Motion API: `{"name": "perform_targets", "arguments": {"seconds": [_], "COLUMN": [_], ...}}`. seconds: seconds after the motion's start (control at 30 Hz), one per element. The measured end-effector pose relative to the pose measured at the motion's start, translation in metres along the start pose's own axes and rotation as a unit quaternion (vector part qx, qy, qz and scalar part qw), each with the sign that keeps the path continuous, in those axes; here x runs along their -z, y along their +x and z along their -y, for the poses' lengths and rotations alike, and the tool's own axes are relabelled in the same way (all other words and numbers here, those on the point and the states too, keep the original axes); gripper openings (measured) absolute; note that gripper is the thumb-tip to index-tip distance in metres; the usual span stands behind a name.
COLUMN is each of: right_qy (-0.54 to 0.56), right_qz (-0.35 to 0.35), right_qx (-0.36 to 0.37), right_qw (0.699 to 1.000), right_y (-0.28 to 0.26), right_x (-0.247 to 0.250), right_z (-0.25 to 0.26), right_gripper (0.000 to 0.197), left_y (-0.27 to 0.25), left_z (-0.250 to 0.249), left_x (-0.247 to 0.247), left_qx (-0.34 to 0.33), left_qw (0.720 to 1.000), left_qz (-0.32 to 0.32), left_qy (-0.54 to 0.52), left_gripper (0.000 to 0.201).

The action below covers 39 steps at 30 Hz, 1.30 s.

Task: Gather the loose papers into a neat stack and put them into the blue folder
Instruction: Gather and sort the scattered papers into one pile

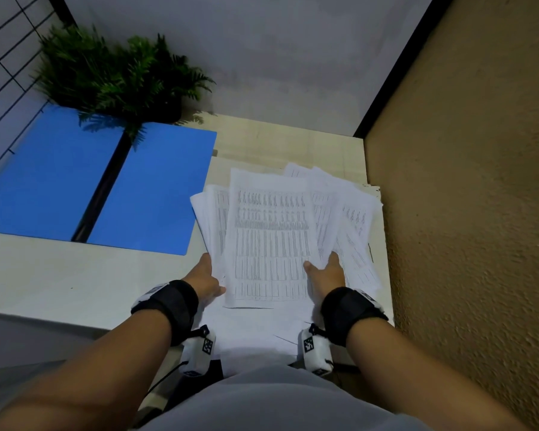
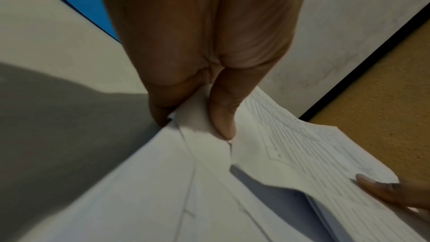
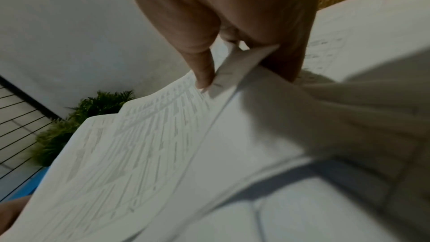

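Note:
Several loose white papers [image 1: 271, 234] printed with tables lie fanned in a rough pile on the right part of the table. My left hand [image 1: 207, 279] pinches the pile's left edge [image 2: 197, 122], thumb on top. On the pile's right side my right hand [image 1: 325, 270] grips the sheets [image 3: 232, 69], thumb on the top sheet and fingers underneath. The papers [image 3: 151, 144] bow upward between both hands. A blue folder [image 1: 106, 178] lies open and flat to the left, with a dark spine down its middle; a corner of the blue folder [image 2: 93, 8] shows in the left wrist view.
A green fern plant [image 1: 115, 76] stands at the back, overhanging the folder's top. The pale table [image 1: 59, 275] ends at a grey wall behind and a rough tan wall [image 1: 467, 213] close on the right. A wire grid [image 1: 7, 42] is at far left.

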State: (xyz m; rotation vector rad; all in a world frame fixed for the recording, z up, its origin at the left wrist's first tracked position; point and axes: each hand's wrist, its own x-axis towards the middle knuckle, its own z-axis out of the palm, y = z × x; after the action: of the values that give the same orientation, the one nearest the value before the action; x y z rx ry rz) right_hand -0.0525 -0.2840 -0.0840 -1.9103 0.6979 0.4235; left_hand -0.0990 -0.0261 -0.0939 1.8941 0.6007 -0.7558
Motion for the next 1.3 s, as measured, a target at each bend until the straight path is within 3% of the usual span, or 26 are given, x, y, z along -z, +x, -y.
{"name": "perform_targets", "arguments": {"seconds": [0.07,0.17,0.27,0.4,0.5,0.53,0.57,0.67,0.7,0.77,0.83,0.9,0.97,1.03,1.1,1.17,1.3], "right_qy": [0.026,0.064,0.035,-0.134,-0.206,-0.205,-0.198,-0.234,-0.236,-0.202,-0.138,-0.113,-0.164,-0.219,-0.17,-0.047,0.12], "right_qz": [-0.027,-0.027,0.019,0.1,0.133,0.114,0.066,-0.102,-0.12,-0.091,-0.015,0.036,-0.028,-0.12,-0.16,-0.177,-0.154], "right_qx": [0.027,0.048,0.075,0.122,0.137,0.142,0.151,0.112,0.095,0.072,0.039,0.029,0.021,-0.016,-0.042,-0.033,-0.021], "right_qw": [0.999,0.996,0.996,0.978,0.96,0.962,0.966,0.96,0.96,0.972,0.99,0.993,0.986,0.968,0.971,0.982,0.981], "right_y": [0.004,0.01,0.007,-0.007,-0.004,-0.002,0.005,0.03,0.04,0.059,0.059,0.058,0.06,0.059,0.06,0.06,0.057], "right_x": [0.005,0.013,0.018,0.012,-0.004,-0.006,-0.004,0.03,0.044,0.066,0.074,0.072,0.066,0.058,0.051,0.043,0.042], "right_z": [0.003,0.005,0.013,0.018,0.01,0.01,0.011,0.023,0.022,0.016,0.015,0.016,0.017,0.016,0.013,0.012,0.017], "right_gripper": [0.053,0.044,0.033,0.027,0.019,0.012,0.021,0.065,0.077,0.092,0.089,0.062,0.048,0.053,0.054,0.051,0.065], "left_y": [0.002,0.003,0.008,0.01,0.011,0.012,0.013,0.017,0.019,0.023,0.035,0.039,0.029,0.022,0.022,0.028,0.035], "left_z": [0.001,0.0,-0.003,-0.004,0.003,0.005,0.008,0.013,0.013,0.015,0.023,0.026,0.016,0.009,0.009,0.013,0.016], "left_x": [-0.001,-0.004,-0.006,-0.014,-0.016,-0.015,-0.015,-0.014,-0.013,-0.012,-0.013,-0.014,-0.014,-0.014,-0.015,-0.014,-0.012], "left_qx": [0.009,0.025,0.032,-0.006,-0.001,0.001,0.004,-0.002,-0.01,-0.022,-0.028,-0.038,-0.046,-0.032,-0.008,0.003,0.012], "left_qw": [1.0,0.987,0.968,0.981,0.985,0.984,0.982,0.98,0.981,0.982,0.979,0.979,0.977,0.974,0.974,0.974,0.979], "left_qz": [0.0,-0.003,-0.01,-0.017,-0.063,-0.071,-0.077,-0.077,-0.066,-0.037,-0.027,-0.02,-0.023,-0.041,-0.051,-0.053,-0.061], "left_qy": [-0.03,-0.156,-0.251,-0.194,-0.158,-0.162,-0.171,-0.182,-0.182,-0.183,-0.199,-0.2,-0.207,-0.22,-0.22,-0.219,-0.194], "left_gripper": [0.066,0.06,0.093,0.075,0.065,0.063,0.064,0.067,0.069,0.077,0.092,0.097,0.08,0.056,0.047,0.049,0.051]}}
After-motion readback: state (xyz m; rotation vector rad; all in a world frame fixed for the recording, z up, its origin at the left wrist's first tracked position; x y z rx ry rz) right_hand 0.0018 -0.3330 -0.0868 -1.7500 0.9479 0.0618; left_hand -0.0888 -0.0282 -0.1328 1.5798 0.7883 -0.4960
